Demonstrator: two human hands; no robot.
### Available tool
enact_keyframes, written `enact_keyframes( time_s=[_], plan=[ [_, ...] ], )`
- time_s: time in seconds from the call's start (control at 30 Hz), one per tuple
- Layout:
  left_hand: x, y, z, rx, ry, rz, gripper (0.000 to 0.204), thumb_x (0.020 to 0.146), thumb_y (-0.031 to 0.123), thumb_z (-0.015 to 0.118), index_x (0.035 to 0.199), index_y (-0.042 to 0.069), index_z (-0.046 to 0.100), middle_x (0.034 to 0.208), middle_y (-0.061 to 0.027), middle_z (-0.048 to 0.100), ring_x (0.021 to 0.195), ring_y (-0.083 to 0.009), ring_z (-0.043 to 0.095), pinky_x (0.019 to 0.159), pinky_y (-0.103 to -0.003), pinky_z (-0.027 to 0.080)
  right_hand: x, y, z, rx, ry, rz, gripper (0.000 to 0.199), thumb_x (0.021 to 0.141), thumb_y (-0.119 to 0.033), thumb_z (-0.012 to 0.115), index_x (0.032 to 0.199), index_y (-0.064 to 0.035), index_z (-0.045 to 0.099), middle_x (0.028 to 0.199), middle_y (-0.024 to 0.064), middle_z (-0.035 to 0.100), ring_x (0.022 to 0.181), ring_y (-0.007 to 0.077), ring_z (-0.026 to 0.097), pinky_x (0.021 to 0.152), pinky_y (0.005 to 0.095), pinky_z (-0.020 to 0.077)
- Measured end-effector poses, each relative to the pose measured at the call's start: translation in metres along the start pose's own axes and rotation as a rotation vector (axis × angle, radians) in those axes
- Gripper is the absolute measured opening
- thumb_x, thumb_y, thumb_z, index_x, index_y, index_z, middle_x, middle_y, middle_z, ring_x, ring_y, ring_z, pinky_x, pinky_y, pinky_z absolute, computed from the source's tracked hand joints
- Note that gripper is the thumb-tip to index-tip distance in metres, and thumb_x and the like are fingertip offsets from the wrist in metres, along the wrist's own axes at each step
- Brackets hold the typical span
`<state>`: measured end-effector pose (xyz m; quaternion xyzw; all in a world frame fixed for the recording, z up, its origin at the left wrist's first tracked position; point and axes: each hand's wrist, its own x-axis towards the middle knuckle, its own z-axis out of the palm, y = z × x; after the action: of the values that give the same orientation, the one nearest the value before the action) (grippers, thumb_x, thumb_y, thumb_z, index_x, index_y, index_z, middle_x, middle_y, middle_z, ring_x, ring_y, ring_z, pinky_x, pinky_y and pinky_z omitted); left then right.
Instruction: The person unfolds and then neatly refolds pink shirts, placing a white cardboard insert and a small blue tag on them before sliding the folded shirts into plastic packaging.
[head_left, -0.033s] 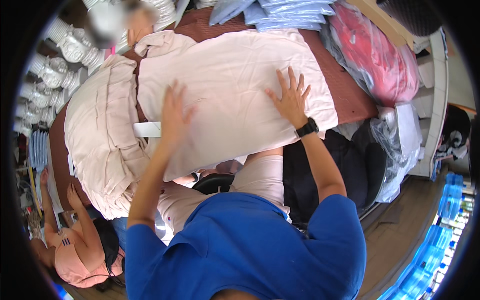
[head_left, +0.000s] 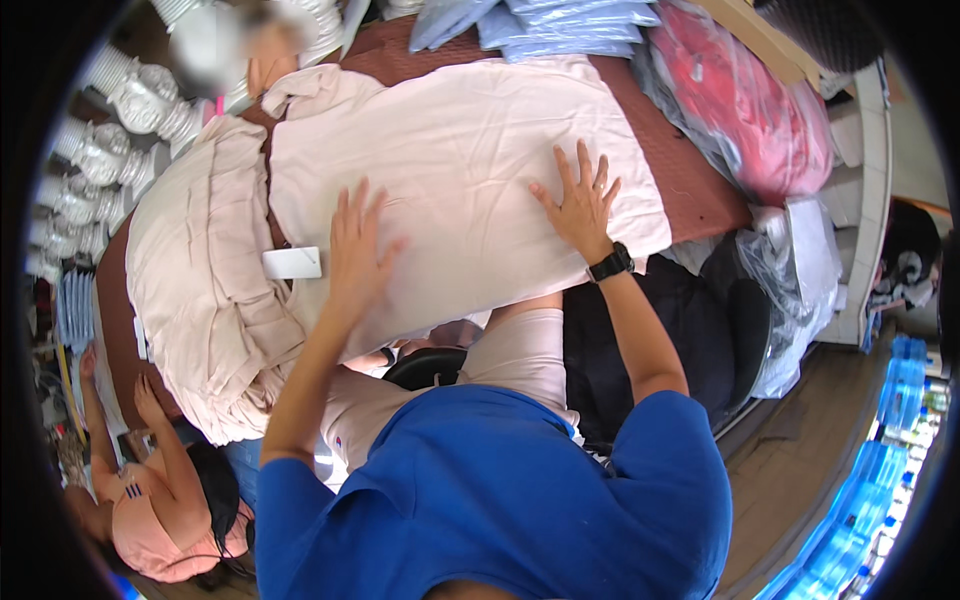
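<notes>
A pale pink cloth garment [head_left: 450, 150] lies spread out flat in front of me, with light creases. My left hand [head_left: 358, 245] is on or just over its left part, fingers spread and slightly blurred. On the right part of the cloth rests my right hand [head_left: 578, 205], fingers wide apart, a black watch [head_left: 610, 262] on its wrist. Neither hand grips anything. A white tag [head_left: 292, 263] lies at the cloth's left edge. Beside it is a heap of folded pale pink garments [head_left: 200, 270].
The table has a brown cover [head_left: 690, 200]. Bagged light blue clothes [head_left: 570, 28] lie at the far edge, a bagged red bundle [head_left: 740, 110] at the far right. White mannequin busts [head_left: 140, 95] stand at the left. Another person [head_left: 165, 510] is at the lower left.
My left hand has shifted slightly toward me and to the right over the cloth. My right hand stays nearly in place, its fingers spread.
</notes>
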<state>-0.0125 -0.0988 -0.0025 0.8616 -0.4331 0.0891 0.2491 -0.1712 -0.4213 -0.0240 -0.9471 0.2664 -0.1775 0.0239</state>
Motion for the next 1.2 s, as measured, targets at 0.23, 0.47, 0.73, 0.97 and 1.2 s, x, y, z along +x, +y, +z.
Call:
enact_keyframes(
  time_s=[0.23,0.47,0.73,0.97,1.2],
  plan=[
    [-0.037,0.022,0.011,0.173,-0.104,-0.037,0.070,0.092,0.052,0.058,0.152,0.018,0.041,0.162,-0.0090,0.029,0.150,-0.0384,0.020,0.119,-0.058,0.015,-0.046,0.057,-0.007,-0.004,0.140,0.196,0.075,0.093,-0.064,0.050,0.152,-0.0188,0.040,0.160,0.0173,0.027,0.146,0.0444,0.023,0.114,0.0673,0.0159],
    [-0.035,0.022,0.017,0.163,-0.082,0.003,0.067,0.094,0.048,0.058,0.152,0.019,0.041,0.162,-0.0072,0.031,0.150,-0.0379,0.021,0.119,-0.058,0.016,-0.071,0.152,-0.030,0.109,0.270,0.142,0.050,0.090,-0.041,0.067,0.126,-0.0062,0.061,0.132,0.0227,0.053,0.113,0.0433,0.051,0.095,0.0537,0.0421],
    [-0.038,0.021,0.014,0.171,-0.097,-0.013,0.065,0.094,0.044,0.058,0.151,0.018,0.042,0.162,-0.0069,0.031,0.150,-0.0372,0.022,0.119,-0.057,0.016,-0.059,0.318,-0.189,-0.915,0.555,0.548,0.035,0.084,-0.014,0.062,0.119,-0.0075,0.060,0.128,0.0160,0.058,0.121,0.0365,0.053,0.095,0.0499,0.0468],
    [-0.038,0.023,0.016,0.174,-0.081,0.001,0.064,0.095,0.045,0.057,0.151,0.018,0.042,0.162,-0.0064,0.031,0.150,-0.0367,0.022,0.119,-0.057,0.016,-0.089,0.372,-0.211,-0.674,0.264,0.583,0.015,0.086,-0.003,0.056,0.098,-0.0071,0.065,0.097,0.0160,0.069,0.089,0.0358,0.069,0.076,0.0454,0.0564],
    [-0.040,0.017,0.017,0.188,-0.089,0.001,0.064,0.096,0.045,0.056,0.151,0.017,0.041,0.162,-0.0071,0.031,0.150,-0.0371,0.022,0.119,-0.056,0.015,-0.092,0.361,-0.219,-0.686,0.387,0.528,0.014,0.086,-0.007,0.060,0.100,-0.0083,0.062,0.099,0.0105,0.066,0.101,0.0299,0.065,0.083,0.0443,0.0532]
  ],
)
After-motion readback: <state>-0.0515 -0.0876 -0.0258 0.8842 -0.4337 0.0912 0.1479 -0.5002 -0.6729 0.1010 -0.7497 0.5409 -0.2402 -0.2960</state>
